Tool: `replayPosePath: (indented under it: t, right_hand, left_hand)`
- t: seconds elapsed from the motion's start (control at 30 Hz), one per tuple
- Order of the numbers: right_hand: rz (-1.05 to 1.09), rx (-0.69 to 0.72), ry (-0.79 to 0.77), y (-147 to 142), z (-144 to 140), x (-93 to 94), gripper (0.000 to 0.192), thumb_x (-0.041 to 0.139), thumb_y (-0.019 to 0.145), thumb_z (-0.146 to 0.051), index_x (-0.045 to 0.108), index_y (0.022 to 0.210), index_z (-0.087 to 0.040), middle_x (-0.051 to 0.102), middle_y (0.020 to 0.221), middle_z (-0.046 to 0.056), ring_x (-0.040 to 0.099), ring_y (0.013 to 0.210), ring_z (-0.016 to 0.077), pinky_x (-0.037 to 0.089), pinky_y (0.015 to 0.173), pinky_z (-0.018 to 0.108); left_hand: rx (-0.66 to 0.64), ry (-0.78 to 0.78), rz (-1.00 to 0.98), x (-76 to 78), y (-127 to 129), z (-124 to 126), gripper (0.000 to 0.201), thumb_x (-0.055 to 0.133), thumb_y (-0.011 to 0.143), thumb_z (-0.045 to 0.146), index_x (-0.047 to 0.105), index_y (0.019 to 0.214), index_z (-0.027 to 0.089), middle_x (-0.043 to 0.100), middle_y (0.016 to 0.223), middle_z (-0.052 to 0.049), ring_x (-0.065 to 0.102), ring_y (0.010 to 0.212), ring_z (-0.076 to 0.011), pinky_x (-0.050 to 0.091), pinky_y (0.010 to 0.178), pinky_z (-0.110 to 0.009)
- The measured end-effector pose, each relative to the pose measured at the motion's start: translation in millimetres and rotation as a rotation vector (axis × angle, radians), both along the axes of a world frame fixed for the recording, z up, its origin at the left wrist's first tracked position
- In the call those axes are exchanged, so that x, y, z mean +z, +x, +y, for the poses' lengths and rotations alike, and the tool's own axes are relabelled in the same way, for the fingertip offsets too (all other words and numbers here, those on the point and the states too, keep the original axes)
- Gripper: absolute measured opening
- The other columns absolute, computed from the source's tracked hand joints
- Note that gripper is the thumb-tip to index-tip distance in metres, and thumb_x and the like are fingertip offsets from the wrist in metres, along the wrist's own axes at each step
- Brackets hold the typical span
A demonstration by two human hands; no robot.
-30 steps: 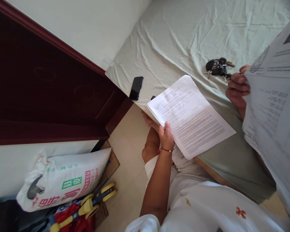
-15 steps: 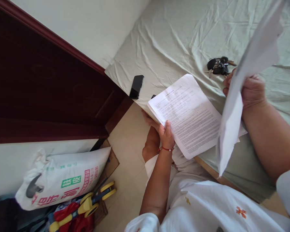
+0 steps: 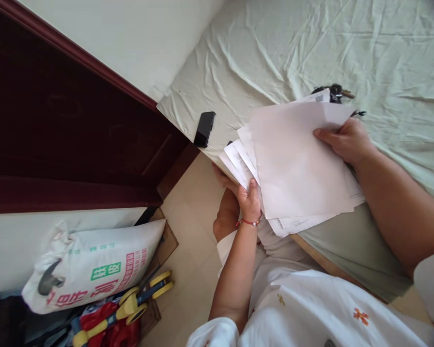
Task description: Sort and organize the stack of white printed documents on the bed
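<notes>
So a stack of papers (image 3: 296,164) is held over the near edge of the bed (image 3: 311,48), blank side of the top sheet facing up. The left hand (image 3: 249,202) is closed on the stack's lower left corner, thumb on top, while the right hand (image 3: 345,140) is pinched shut on the top sheet's right edge. A bunch of keys (image 3: 335,90) is half hidden just behind the papers, and a black phone (image 3: 204,129) is lying near the bed's corner

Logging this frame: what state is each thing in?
White paper stack: fanned, blank side up, held by both hands.
Left hand: gripping stack's edge.
Right hand: pinching top sheet.
Black phone: flat on bed, screen dark.
Dark key bunch: partly hidden.
</notes>
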State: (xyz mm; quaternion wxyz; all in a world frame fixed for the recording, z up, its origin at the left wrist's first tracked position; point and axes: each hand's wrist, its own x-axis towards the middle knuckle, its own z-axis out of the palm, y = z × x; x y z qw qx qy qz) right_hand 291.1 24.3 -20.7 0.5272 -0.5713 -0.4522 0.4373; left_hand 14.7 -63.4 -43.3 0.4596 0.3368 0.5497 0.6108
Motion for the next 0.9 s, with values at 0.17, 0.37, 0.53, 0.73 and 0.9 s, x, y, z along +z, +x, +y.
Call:
replayPosePath:
  t: [0.17, 0.37, 0.53, 0.73, 0.9]
  right_hand:
    - [-0.065, 0.06, 0.012, 1, 0, -2.5, 0.028, 0.084, 0.076, -0.035, 0.079, 0.099, -0.021, 0.077, 0.098, 0.004, 0.068, 0.086, 0.0214, 0.059, 0.09, 0.044]
    - [0.125, 0.133, 0.031, -1, 0, -1.2, 0.046, 0.09, 0.068, -0.038, 0.077, 0.108, -0.022, 0.079, 0.103, 0.005, 0.07, 0.081, 0.0197, 0.06, 0.076, 0.037]
    - [0.047, 0.109, -0.068, 1, 1, -4.3, 0.027, 0.089, 0.069, -0.037, 0.078, 0.085, -0.018, 0.075, 0.081, 0.003, 0.063, 0.065, 0.0165, 0.06, 0.065, 0.037]
    - [0.04, -0.043, 0.038, 0, 0, -3.9, 0.026, 0.092, 0.065, -0.032, 0.079, 0.086, -0.021, 0.076, 0.087, 0.003, 0.068, 0.079, 0.0219, 0.062, 0.087, 0.048]
    - [0.312, -0.169, 0.053, 0, 2, 3.9, 0.037, 0.097, 0.055, -0.033, 0.079, 0.086, -0.023, 0.08, 0.104, 0.007, 0.074, 0.096, 0.0296, 0.061, 0.094, 0.05]
  left_hand:
    - [-0.001, 0.023, 0.091, -2.7, -3, 0, 0.053, 0.078, 0.081, 0.064, 0.074, 0.112, 0.021, 0.079, 0.117, -0.007, 0.069, 0.123, -0.0249, 0.049, 0.113, -0.036]
    - [-0.002, 0.049, 0.14, -1.3, -3, -1, 0.049, 0.075, 0.084, 0.061, 0.074, 0.113, 0.021, 0.078, 0.118, -0.007, 0.068, 0.122, -0.024, 0.047, 0.112, -0.033]
    - [0.031, 0.012, -0.03, 2.0, -4, -2, 0.04, 0.072, 0.084, 0.056, 0.075, 0.103, 0.022, 0.078, 0.111, -0.005, 0.068, 0.12, -0.0246, 0.048, 0.11, -0.034]
    - [0.157, -0.059, 0.035, 7.2, -6, -1, 0.029, 0.069, 0.082, 0.05, 0.07, 0.082, 0.021, 0.073, 0.091, -0.001, 0.068, 0.11, -0.022, 0.048, 0.108, -0.033]
    - [0.127, -0.029, 0.016, 14.0, -1, -4, 0.04, 0.074, 0.083, 0.058, 0.075, 0.096, 0.02, 0.077, 0.103, -0.006, 0.069, 0.11, -0.022, 0.05, 0.108, -0.034]
